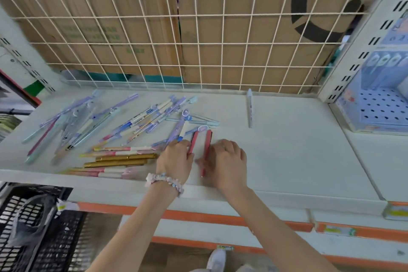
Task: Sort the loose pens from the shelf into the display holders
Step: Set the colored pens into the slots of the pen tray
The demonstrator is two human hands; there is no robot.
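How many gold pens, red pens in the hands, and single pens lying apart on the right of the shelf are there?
Gold pens: 2
Red pens, one at the left hand, one at the right hand: 2
Pale pen lying apart: 1
Total: 5

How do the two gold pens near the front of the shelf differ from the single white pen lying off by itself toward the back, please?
The gold pens lie crosswise, roughly parallel to the shelf's front edge; the white pen points front to back. The gold pens sit side by side at the edge of the pile, just left of the left hand; the white pen lies alone, touching nothing. Gold is shiny, white pale. All lie flat on the shelf, unheld.
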